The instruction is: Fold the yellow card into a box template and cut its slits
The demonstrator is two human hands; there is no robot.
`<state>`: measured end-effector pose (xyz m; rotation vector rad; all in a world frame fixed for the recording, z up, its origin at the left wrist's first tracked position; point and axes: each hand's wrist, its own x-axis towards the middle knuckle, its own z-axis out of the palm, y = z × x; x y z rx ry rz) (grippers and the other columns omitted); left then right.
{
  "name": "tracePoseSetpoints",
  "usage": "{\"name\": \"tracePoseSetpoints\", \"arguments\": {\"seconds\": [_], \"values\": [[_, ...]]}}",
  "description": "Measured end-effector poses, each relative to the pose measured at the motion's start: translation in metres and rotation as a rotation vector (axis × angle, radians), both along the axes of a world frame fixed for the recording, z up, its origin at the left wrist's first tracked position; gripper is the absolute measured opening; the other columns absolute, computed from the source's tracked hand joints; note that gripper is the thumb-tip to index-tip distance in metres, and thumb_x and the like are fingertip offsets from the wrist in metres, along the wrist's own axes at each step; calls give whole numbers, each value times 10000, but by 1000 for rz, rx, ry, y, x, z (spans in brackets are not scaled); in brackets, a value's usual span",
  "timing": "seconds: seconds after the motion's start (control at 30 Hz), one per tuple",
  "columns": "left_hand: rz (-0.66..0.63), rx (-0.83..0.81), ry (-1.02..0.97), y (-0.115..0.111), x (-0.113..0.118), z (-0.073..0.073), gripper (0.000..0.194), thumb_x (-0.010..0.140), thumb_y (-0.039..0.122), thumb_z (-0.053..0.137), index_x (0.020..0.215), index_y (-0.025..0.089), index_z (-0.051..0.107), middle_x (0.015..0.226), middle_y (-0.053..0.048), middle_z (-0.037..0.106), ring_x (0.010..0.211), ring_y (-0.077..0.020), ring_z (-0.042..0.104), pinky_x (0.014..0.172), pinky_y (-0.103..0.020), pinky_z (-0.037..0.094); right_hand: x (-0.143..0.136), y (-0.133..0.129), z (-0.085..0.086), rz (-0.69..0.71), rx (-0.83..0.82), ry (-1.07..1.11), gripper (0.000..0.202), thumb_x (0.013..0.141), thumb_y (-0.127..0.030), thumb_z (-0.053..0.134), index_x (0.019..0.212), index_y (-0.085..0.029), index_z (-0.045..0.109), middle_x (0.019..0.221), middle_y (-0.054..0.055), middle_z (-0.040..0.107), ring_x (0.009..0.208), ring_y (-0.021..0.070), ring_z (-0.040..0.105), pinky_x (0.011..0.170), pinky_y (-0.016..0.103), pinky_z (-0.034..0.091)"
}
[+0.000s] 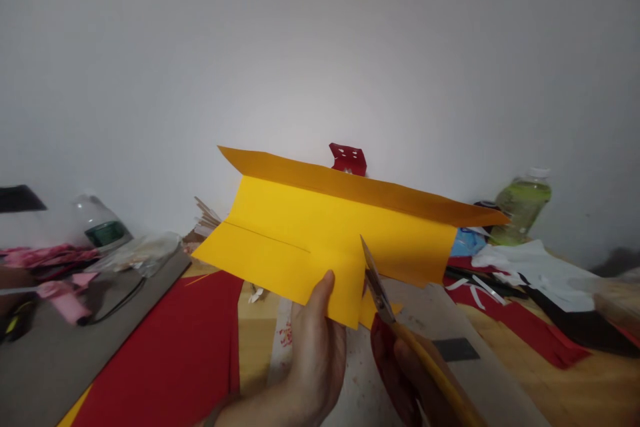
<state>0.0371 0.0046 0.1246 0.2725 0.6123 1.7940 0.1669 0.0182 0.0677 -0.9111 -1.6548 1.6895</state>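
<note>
A large sheet of yellow paper (300,213) is held up in front of me, with its far long edge folded upward. A dark line runs along part of its left half. My left hand (317,340) grips the sheet at its near edge, thumb on top and fingers beneath. In my right hand (405,367) is a pair of scissors (380,290) with yellow handles. Their blades point up and away, at a cut in the sheet's near edge just right of my left hand. My right fingers are partly hidden by the handles.
Red sheets (175,353) lie at the left beside a grey board (115,333). A pink glue gun (65,300) and a clear bottle (103,223) are further left. At the right stand a green-liquid bottle (523,207) and red and black scraps (545,340). A wall rises behind.
</note>
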Motion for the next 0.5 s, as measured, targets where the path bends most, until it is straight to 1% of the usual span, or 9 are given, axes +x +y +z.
{"name": "tracePoseSetpoints", "arguments": {"seconds": [0.07,0.13,0.23,0.27,0.3,0.33,0.37,0.4,0.5], "values": [[0,0,21,0,0,1,521,726,223,685,1226,162,553,1144,-101,657,1202,-274,522,993,-348,450,1,0,0,-23,-27,-7,490,764,-689,485,779,-201,537,411,-70,432,324,86,378,341,207,317],[-10,-1,46,0,0,1,487,723,239,686,1190,149,581,1135,-106,662,1202,-278,521,995,-341,446,3,3,2,-40,-31,-9,490,767,-692,477,793,-205,528,433,-63,450,341,88,399,357,209,334],[-21,1,43,0,-2,3,457,730,245,676,1164,129,595,1124,-116,665,1203,-277,519,1000,-335,439,6,8,2,51,-22,8,557,684,-744,526,807,-201,541,495,-27,528,399,108,479,401,225,392],[-18,5,35,1,-3,3,454,737,242,669,1169,129,590,1121,-116,666,1202,-273,521,1001,-335,438,6,9,0,83,-9,23,586,644,-762,544,812,-201,549,512,-17,548,415,119,501,413,236,408],[-10,15,32,2,-4,3,454,747,239,658,1182,135,581,1126,-112,664,1200,-266,523,1004,-337,435,5,9,-4,84,14,46,604,611,-772,559,816,-204,559,521,-12,558,422,129,513,418,246,417],[10,28,38,3,-5,4,453,758,235,646,1196,146,571,1134,-105,661,1196,-259,527,1006,-340,433,3,7,-8,37,50,76,594,605,-767,565,813,-211,568,518,-14,556,415,131,508,411,251,411],[38,41,52,4,-7,4,453,765,230,638,1206,158,563,1143,-96,658,1189,-252,533,1009,-341,429,2,4,-14,-61,91,110,561,607,-749,577,792,-219,574,501,-20,541,398,127,489,397,252,396],[66,51,69,5,-8,5,454,768,224,635,1213,169,558,1151,-89,655,1180,-246,540,1011,-339,426,0,2,-20,-193,128,143,514,634,-720,578,771,-225,581,496,-20,531,380,122,464,380,253,373],[117,70,99,9,-12,6,474,756,200,645,1220,182,552,1159,-79,650,1133,-234,574,1003,-331,428,0,-3,-33,-374,169,207,403,691,-630,597,684,-227,574,475,-13,502,353,121,421,350,264,335]]}}
